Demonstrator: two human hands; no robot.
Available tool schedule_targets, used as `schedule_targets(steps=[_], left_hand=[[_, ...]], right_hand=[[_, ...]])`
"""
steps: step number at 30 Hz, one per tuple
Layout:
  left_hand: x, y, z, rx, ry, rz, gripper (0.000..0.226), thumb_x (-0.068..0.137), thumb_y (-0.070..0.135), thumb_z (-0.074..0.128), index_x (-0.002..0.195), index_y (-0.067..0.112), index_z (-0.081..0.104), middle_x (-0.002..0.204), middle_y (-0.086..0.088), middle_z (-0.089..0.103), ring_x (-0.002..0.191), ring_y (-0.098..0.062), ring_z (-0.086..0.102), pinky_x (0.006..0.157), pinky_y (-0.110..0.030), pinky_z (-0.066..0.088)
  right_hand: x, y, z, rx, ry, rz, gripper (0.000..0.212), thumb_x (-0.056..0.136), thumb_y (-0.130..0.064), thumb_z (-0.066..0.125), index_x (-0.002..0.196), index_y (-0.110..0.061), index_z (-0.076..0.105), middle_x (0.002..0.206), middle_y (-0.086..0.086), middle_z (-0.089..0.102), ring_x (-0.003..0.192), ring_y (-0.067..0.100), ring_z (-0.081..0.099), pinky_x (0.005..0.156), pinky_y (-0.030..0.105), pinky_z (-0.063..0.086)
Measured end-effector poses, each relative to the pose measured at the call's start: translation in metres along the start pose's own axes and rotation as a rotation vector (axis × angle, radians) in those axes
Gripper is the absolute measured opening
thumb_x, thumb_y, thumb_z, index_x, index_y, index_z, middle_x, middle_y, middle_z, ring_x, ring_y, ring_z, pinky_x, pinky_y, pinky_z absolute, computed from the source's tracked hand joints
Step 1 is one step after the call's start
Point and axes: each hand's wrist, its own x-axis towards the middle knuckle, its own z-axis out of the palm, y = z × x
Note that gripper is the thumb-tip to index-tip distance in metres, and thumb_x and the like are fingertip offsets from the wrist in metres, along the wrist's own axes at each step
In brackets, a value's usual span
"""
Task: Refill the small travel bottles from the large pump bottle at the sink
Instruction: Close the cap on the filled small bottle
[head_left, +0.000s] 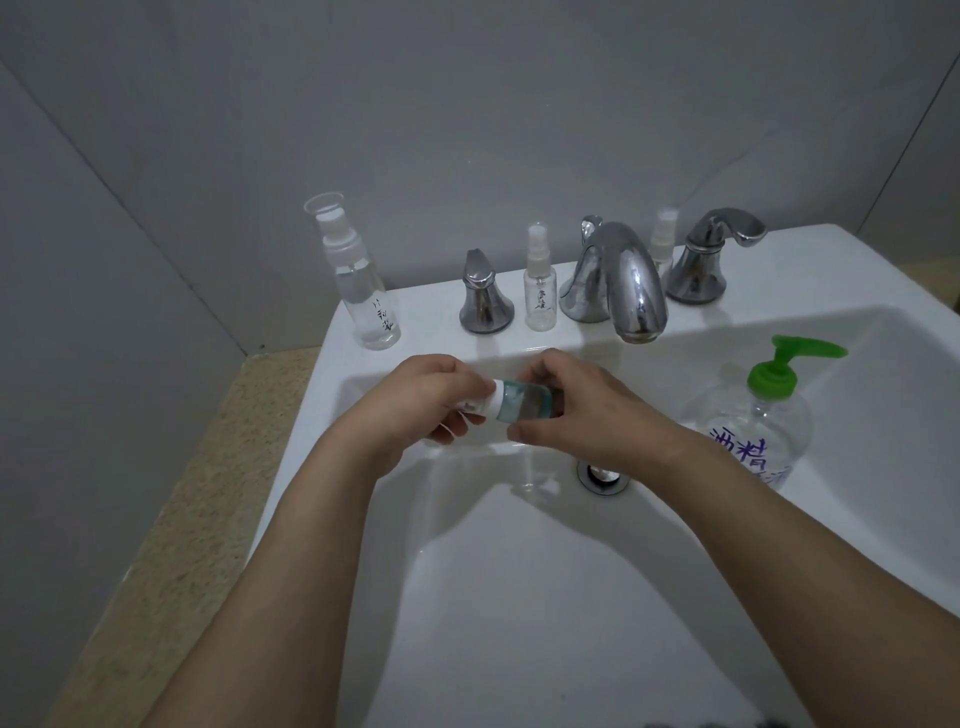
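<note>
Both hands hold a small bottle sideways over the sink.

The sink (519, 597) basin lies open below the hands; its back ledge is crowded with the tap (618, 280), handles and three spray bottles. The pump bottle (753, 426) stands in the basin at right, apart from the hands. The right hand (576, 405) wraps the small bottle (524, 401); the left hand (441, 400) pinches its white cap (491, 402). The bottle's long axis runs left-right, cap pointing left.

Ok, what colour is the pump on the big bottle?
Bright green, seen in the head view: the pump head on the large clear bottle.
</note>
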Motion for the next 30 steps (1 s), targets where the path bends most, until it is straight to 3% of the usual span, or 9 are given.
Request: schedule_targets(steps=[5,9,12,14,16,19,23,27,30], left_hand=[[0.004,-0.004,0.004,-0.045,0.012,0.093,0.027,0.067,0.025,0.065,0.086,0.006,0.063,0.077,-0.012,0.063,0.06,-0.016,0.055,0.064,-0.029,0.049],[0.004,-0.008,0.001,-0.06,-0.042,0.155,0.031,0.072,0.022,0.066,0.094,0.0,0.064,0.086,-0.014,0.064,0.073,-0.019,0.059,0.074,-0.034,0.053],[0.001,-0.011,-0.002,-0.013,-0.095,0.193,0.031,0.076,0.02,0.066,0.097,-0.003,0.064,0.086,-0.01,0.065,0.075,-0.018,0.06,0.075,-0.031,0.054],[0.001,-0.01,-0.001,0.019,-0.068,0.214,0.029,0.077,0.021,0.066,0.095,-0.001,0.064,0.084,-0.009,0.065,0.074,-0.018,0.061,0.071,-0.027,0.054],[0.002,-0.007,0.002,-0.008,0.04,0.218,0.03,0.074,0.024,0.068,0.093,0.001,0.065,0.081,-0.011,0.065,0.07,-0.02,0.061,0.071,-0.033,0.056],[0.003,-0.002,0.004,-0.139,0.119,0.147,0.036,0.069,0.024,0.071,0.091,-0.002,0.062,0.074,-0.009,0.064,0.062,-0.019,0.058,0.07,-0.037,0.056],[0.001,0.0,0.003,-0.24,0.023,0.085,0.024,0.068,0.017,0.072,0.089,0.009,0.064,0.07,0.0,0.06,0.06,-0.014,0.056,0.068,-0.033,0.053],[-0.005,0.006,0.004,-0.234,0.057,0.049,0.031,0.073,0.012,0.074,0.101,0.006,0.062,0.094,-0.016,0.072,0.079,-0.027,0.068,0.077,-0.04,0.056],[-0.009,0.015,0.005,-0.246,0.205,0.083,0.03,0.077,0.012,0.071,0.103,0.002,0.06,0.094,-0.02,0.071,0.07,-0.026,0.069,0.068,-0.039,0.057]], right_hand=[[0.002,0.003,-0.002,0.058,-0.01,0.016,0.039,0.067,-0.033,0.086,0.091,-0.025,0.055,0.096,0.0,0.066,0.087,0.021,0.064,0.085,0.045,0.054],[0.0,0.0,-0.006,0.167,-0.079,0.05,0.04,0.068,-0.021,0.087,0.094,-0.013,0.058,0.089,0.011,0.072,0.067,0.018,0.061,0.074,0.039,0.054],[-0.002,-0.002,-0.008,0.195,-0.142,0.072,0.037,0.072,-0.017,0.086,0.096,-0.011,0.058,0.082,0.01,0.072,0.06,0.012,0.062,0.064,0.028,0.054],[-0.002,-0.003,-0.008,0.235,-0.147,0.082,0.035,0.074,-0.015,0.084,0.096,-0.01,0.058,0.079,0.008,0.071,0.06,0.011,0.064,0.062,0.025,0.054],[-0.001,-0.003,-0.007,0.301,-0.12,0.081,0.034,0.076,-0.014,0.082,0.098,-0.008,0.057,0.08,0.01,0.071,0.065,0.015,0.066,0.068,0.029,0.057],[0.003,-0.003,-0.003,0.362,-0.054,0.064,0.039,0.076,-0.019,0.082,0.102,-0.009,0.056,0.086,0.013,0.071,0.072,0.02,0.068,0.076,0.039,0.058],[0.004,0.002,0.003,0.306,0.011,0.038,0.039,0.073,-0.03,0.084,0.099,-0.022,0.056,0.09,0.006,0.072,0.072,0.016,0.068,0.08,0.044,0.056],[0.004,0.003,0.007,0.16,0.026,0.014,0.051,0.066,-0.05,0.081,0.106,-0.036,0.052,0.103,-0.009,0.068,0.083,0.009,0.068,0.083,0.039,0.056],[0.003,0.001,0.008,0.087,0.037,0.02,0.065,0.07,-0.051,0.08,0.123,-0.035,0.046,0.108,-0.011,0.062,0.085,0.006,0.066,0.081,0.033,0.055]])
